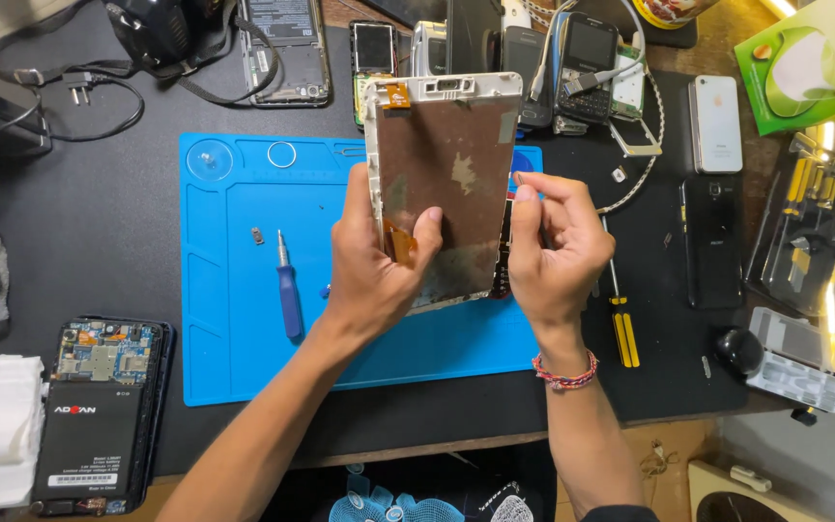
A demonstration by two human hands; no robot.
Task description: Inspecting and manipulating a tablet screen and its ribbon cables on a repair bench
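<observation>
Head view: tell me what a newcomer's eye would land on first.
First, the phone frame held up at centre over the blue mat, its brown back facing the camera, gripped by the left hand and pinched at its edge by the right hand. Next, the blue screwdriver on the mat, and the opened phone at lower left.

left hand [371, 261]: bare, sleeveless | right hand [553, 246]: red-pink braided wristband [564, 371]

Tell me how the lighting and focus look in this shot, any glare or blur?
Head view: sharp and evenly lit; the phone frame held in the left hand and right hand is crisp. Bright glare streaks the clear tool case at the right edge; the corners bend slightly from the wide lens.
</observation>
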